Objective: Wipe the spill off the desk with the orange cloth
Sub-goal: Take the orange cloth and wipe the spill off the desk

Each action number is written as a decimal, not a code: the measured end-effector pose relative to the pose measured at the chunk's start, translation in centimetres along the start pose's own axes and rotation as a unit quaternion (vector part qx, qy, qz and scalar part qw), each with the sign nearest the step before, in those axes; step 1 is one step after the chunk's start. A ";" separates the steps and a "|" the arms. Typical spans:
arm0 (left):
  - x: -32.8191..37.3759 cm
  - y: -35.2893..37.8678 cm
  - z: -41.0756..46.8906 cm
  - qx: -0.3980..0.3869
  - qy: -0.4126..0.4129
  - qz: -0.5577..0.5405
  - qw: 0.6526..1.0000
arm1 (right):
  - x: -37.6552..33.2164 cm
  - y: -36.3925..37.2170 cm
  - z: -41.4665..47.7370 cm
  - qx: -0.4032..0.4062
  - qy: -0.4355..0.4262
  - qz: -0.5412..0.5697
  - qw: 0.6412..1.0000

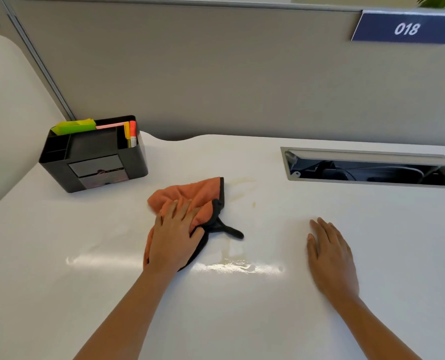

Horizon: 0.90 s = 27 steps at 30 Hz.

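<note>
The left hand point(176, 235) lies flat, fingers spread, pressing down on the bunched orange cloth point(190, 196) at the centre of the frame; it presses the fabric and does not pinch it. The right hand point(330, 258) rests palm-down and open on the bare desk point(60, 255) at right of centre, holding nothing, apparently as a brace. The spill point(242, 189) shows as a faint yellowish smear just right of the cloth's upper edge, with a small separate spot below it and a wet, glossy patch lower down, beneath the cloth's black trim point(226, 229). Judgement: wiping is under way but incomplete, as residue remains on both sides of the trim. To do the step well, keep the palm flat and the pressure even, sweep the cloth rightward over the smear and then down through the glossy patch, and overlap the passes. The loose trim tail should be tucked under, lest it drag liquid. The black organiser point(94, 157) at left and the cable hatch point(372, 165) at upper right stand well apart from the wet area; liquid should be kept from the hatch.
</note>
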<state>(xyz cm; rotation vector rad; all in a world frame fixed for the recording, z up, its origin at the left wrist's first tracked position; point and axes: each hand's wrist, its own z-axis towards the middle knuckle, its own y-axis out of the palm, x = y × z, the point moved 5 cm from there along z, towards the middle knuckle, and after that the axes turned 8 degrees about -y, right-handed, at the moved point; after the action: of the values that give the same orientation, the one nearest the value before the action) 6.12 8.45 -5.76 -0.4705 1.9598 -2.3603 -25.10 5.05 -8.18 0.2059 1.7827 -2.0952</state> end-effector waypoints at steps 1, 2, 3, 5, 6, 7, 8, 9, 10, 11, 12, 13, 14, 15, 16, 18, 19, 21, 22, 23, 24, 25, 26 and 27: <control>-0.7 0.0 0.3 -0.001 -0.013 -0.004 1.000 | 0.0 0.0 0.0 -0.001 0.001 -0.001 1.000; -1.2 0.1 1.0 -0.003 -0.025 -0.006 1.000 | -0.1 0.0 0.0 -0.003 0.003 -0.001 1.000; -1.7 0.4 2.1 -0.007 -0.036 -0.006 0.999 | -0.1 0.0 0.0 -0.004 0.005 0.000 1.000; -2.1 0.9 4.7 -0.012 -0.051 0.002 0.999 | -0.1 0.1 -0.1 -0.007 0.007 -0.002 1.000; -1.9 1.3 6.3 -0.014 -0.058 0.005 0.998 | 0.0 0.1 0.0 -0.007 0.007 -0.004 1.000; -1.7 1.6 7.7 -0.016 -0.068 0.009 0.998 | 0.0 0.2 -0.1 -0.006 0.008 -0.006 1.000; -1.2 2.1 9.3 -0.021 -0.079 0.010 0.997 | 0.1 0.2 0.1 -0.004 0.008 -0.008 1.000; -0.6 2.4 10.5 -0.027 -0.091 0.010 0.995 | 0.1 0.3 0.1 -0.003 0.009 -0.010 1.000; 0.2 2.9 11.7 -0.031 -0.099 0.006 0.995 | 0.3 0.3 0.3 -0.003 0.010 -0.013 1.000; 1.2 3.3 12.6 -0.034 -0.101 0.001 0.994 | 0.4 0.4 0.4 -0.002 0.009 -0.016 1.000; 2.3 3.6 13.1 -0.034 -0.095 -0.001 0.995 | 0.3 0.3 0.5 -0.002 0.008 -0.017 1.000; 3.8 3.9 13.3 -0.035 -0.079 -0.001 0.996 | 0.4 0.4 0.5 -0.002 0.009 -0.016 1.000; 5.3 4.1 13.2 -0.035 -0.054 0.003 0.998 | 0.3 0.3 0.6 -0.003 0.009 -0.015 1.000; 6.9 4.3 12.6 -0.037 -0.019 0.009 0.999 | 0.4 0.3 0.6 -0.003 0.009 -0.014 1.000; 8.3 4.4 11.8 -0.038 0.019 0.014 0.999 | 0.3 0.2 0.6 -0.002 0.008 -0.014 1.000; 9.7 4.3 9.3 -0.037 0.079 0.008 0.996 | 0.2 0.0 0.5 -0.002 0.005 -0.007 1.000; 9.7 4.0 8.0 -0.038 0.095 -0.001 0.995 | 0.2 0.0 0.5 -0.003 0.006 -0.002 1.000; 8.0 3.4 6.1 -0.031 0.090 -0.014 0.995 | 0.2 0.0 0.4 -0.006 0.004 0.002 1.000; 6.8 3.0 5.6 -0.019 0.075 -0.018 0.997 | 0.2 0.0 0.4 -0.006 0.004 0.003 1.000; 5.4 2.6 5.6 -0.007 0.054 -0.019 0.998 | 0.1 0.0 0.3 -0.006 0.005 0.005 1.000; 4.1 2.3 6.0 0.001 0.032 -0.015 0.999 | 0.1 0.0 0.3 -0.005 0.007 0.007 1.000; 3.1 2.2 7.0 0.001 0.013 -0.008 1.000 | 0.1 0.0 0.3 -0.005 0.010 0.009 1.000; 2.4 2.3 8.2 -0.004 -0.001 0.005 1.000 | 0.1 0.1 0.3 -0.006 0.011 0.008 1.000; 2.1 2.6 9.8 -0.009 -0.011 0.017 1.000 | 0.1 0.2 0.3 -0.006 0.011 0.005 1.000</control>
<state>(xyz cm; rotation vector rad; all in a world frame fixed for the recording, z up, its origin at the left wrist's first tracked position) 6.20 -1.85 -6.26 -0.4567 1.9654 -2.3097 -25.10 4.70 -8.33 0.2345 1.8039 -2.0822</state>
